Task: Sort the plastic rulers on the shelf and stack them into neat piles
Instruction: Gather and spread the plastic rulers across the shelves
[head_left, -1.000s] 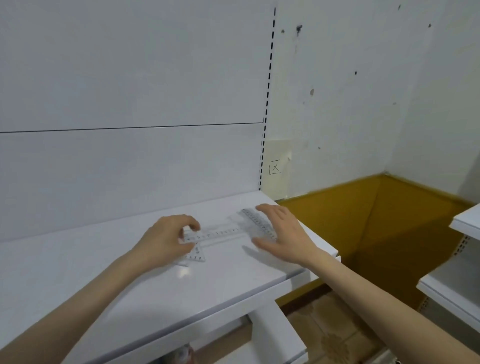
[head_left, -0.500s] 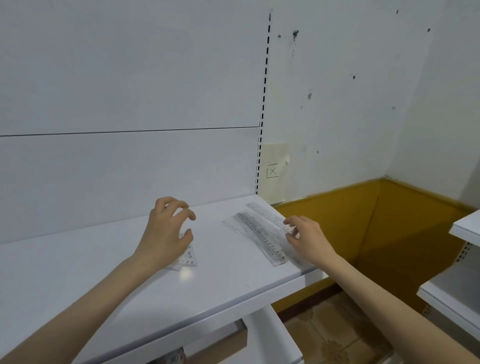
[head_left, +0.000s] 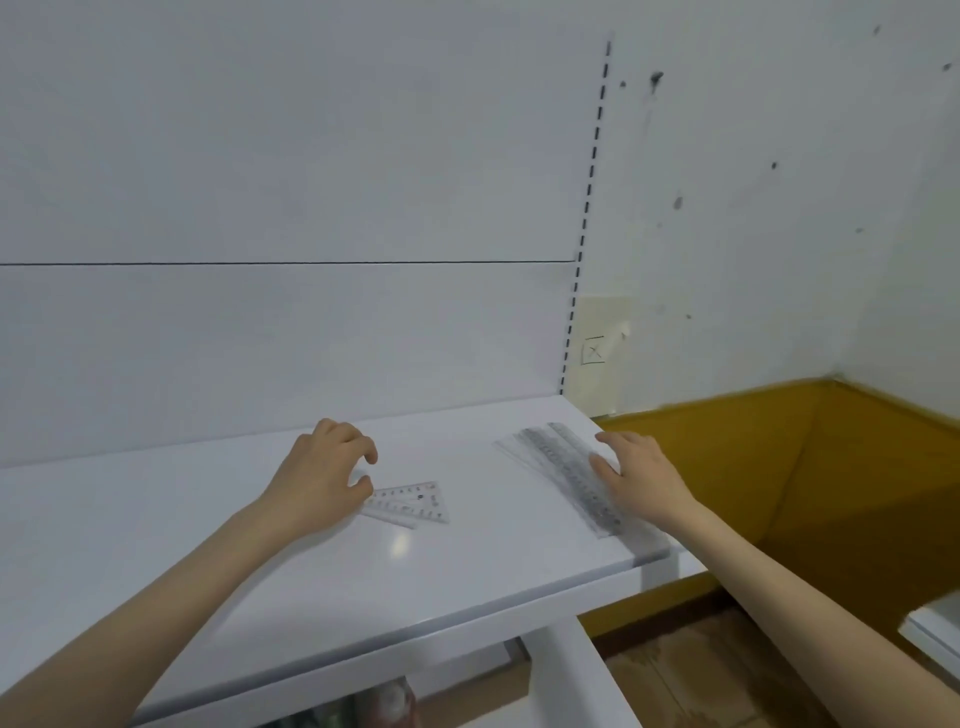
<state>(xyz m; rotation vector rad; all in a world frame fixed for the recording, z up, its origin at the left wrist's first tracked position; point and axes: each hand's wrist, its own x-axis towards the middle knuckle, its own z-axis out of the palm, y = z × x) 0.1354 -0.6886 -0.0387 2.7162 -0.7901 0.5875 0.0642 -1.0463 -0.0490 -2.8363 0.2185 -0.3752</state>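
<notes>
A pile of long clear straight rulers (head_left: 563, 470) lies slanted near the right end of the white shelf (head_left: 311, 571). My right hand (head_left: 641, 480) rests flat on that pile's right side, fingers straight. A small pile of clear triangular rulers (head_left: 410, 505) lies in the middle of the shelf. My left hand (head_left: 319, 480) hovers just left of the triangles with fingers loosely curled, holding nothing; its thumb is close to the triangles' left corner.
The shelf's right edge (head_left: 649, 558) drops off beside the straight rulers. A slotted upright (head_left: 584, 234) stands at the back right. Lower shelves (head_left: 571, 675) sit beneath, and another white shelf (head_left: 930, 629) is at the far right. Brown wall base and tiled floor lie beyond.
My right hand carried the straight ruler from the middle onto the slanted pile at the right and now rests on it. My left hand let go and lifted, uncovering the triangular rulers.
</notes>
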